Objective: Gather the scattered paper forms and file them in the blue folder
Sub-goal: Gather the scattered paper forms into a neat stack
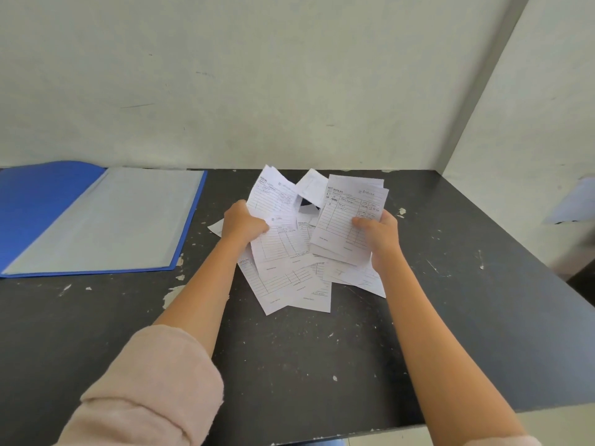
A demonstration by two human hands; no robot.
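Note:
White lined paper forms (291,278) lie in a loose overlapping pile at the middle of the black table. My left hand (241,223) grips several forms (273,201) at the pile's left side, lifted and fanned upward. My right hand (380,235) grips a small stack of forms (344,220) at the right side, thumb on top. The blue folder (29,204) lies open at the far left of the table, its clear plastic sleeves (109,217) facing up. It is apart from both hands.
The black table (322,365) has a chipped, scratched top with a front edge near me and a right edge slanting away. Pale walls close the back and right. A paper sheet (573,201) hangs on the right wall.

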